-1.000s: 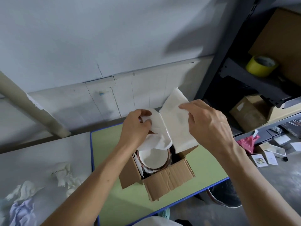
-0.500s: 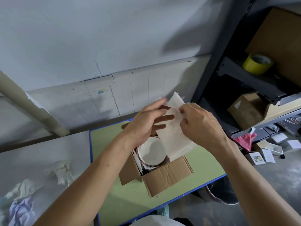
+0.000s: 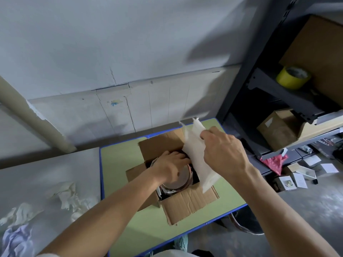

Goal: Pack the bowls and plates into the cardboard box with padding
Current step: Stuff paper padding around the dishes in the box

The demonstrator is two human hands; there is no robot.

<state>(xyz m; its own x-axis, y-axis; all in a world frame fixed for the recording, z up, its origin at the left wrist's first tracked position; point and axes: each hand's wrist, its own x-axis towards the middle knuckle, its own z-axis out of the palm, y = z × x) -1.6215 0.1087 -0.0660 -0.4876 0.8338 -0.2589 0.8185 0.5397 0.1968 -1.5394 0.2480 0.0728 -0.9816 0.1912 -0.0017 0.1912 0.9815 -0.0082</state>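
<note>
Down off the paper sheet (image 3: 194, 151) since the earlier frame, the left hand (image 3: 169, 165) lies on the bowl (image 3: 181, 179) inside the cardboard box (image 3: 189, 204), likely steadying it, its grip unclear, while the right hand (image 3: 224, 154) pinches the sheet upright alongside as padding.

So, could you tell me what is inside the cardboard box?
In the cardboard box sits a brown-rimmed bowl under the left hand; the right hand holds paper padding reaching into it. Whatever lies below the bowl is covered.
</note>
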